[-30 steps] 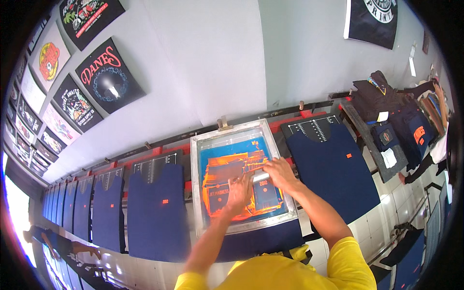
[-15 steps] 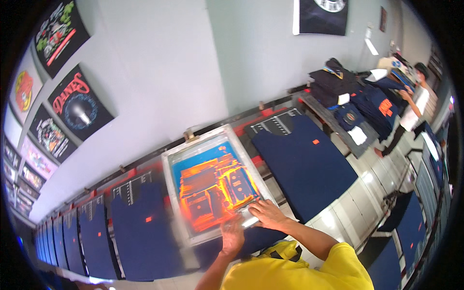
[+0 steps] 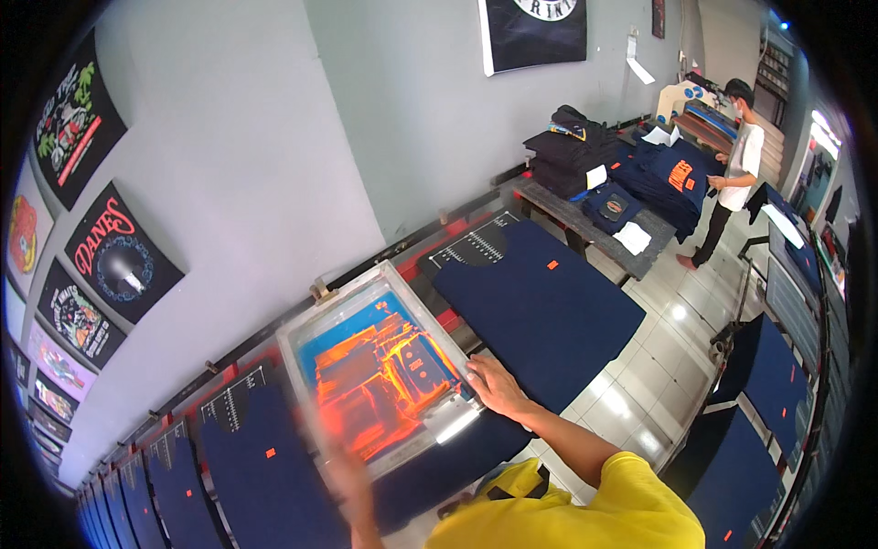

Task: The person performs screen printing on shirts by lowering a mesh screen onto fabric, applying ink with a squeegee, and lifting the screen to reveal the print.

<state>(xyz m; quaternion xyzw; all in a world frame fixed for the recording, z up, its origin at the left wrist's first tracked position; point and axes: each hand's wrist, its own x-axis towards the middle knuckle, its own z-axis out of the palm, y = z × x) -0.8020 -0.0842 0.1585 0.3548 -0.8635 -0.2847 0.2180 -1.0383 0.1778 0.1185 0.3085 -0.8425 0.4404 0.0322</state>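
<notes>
A pale-framed printing screen (image 3: 425, 317) with blue mesh and wet orange ink lies in front of me, tilted in view. A squeegee with a shiny metal holder (image 3: 455, 419) rests inside its near right corner, with neither hand on it. My right hand (image 3: 497, 384) grips the frame's right edge, fingers curled at the rim. At the frame's left near side is my left hand (image 3: 348, 473), smeared by motion, so its fingers cannot be read. A navy shirt (image 3: 457, 467) shows below the screen's near edge.
Navy shirts lie on boards to the right (image 3: 540, 311) and left (image 3: 261, 448), each with a small orange mark. Farther right stands a table (image 3: 654, 233) with dark garment stacks (image 3: 572, 146). A person in a white top (image 3: 745, 156) stands beside it. Racks hold more shirts (image 3: 768, 366).
Both hands have left the squeegee, which now lies in the screen. My right hand moved to the frame's right edge, my left to its left side. The view has swung right.
</notes>
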